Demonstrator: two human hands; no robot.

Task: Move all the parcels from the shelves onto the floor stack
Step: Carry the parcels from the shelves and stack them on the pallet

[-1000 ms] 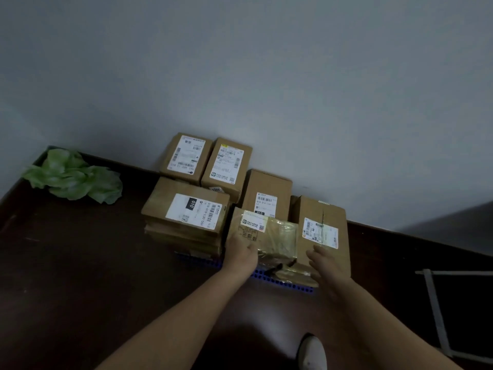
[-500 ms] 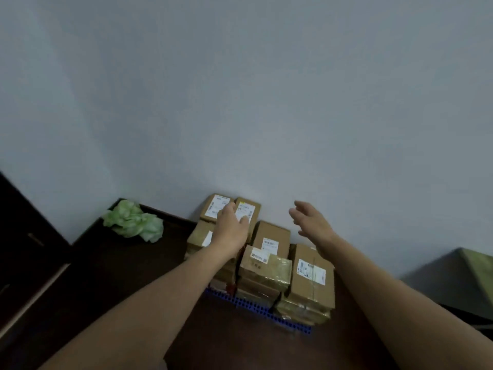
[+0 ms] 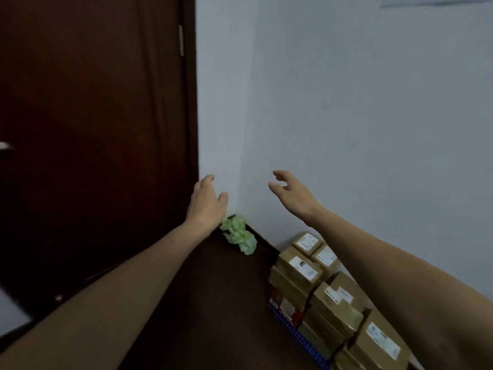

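Just let go of the parcel point(image 3: 338, 303), so my left hand point(image 3: 206, 201) and right hand point(image 3: 290, 194) are up, fingers loose & empty, floor stack point(image 3: 293, 263) now at 5 o'clock, prob back to the shelves for more.

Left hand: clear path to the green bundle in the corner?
Probably yes: the left hand is open and empty, and nothing lies between it and the green bundle on the floor.
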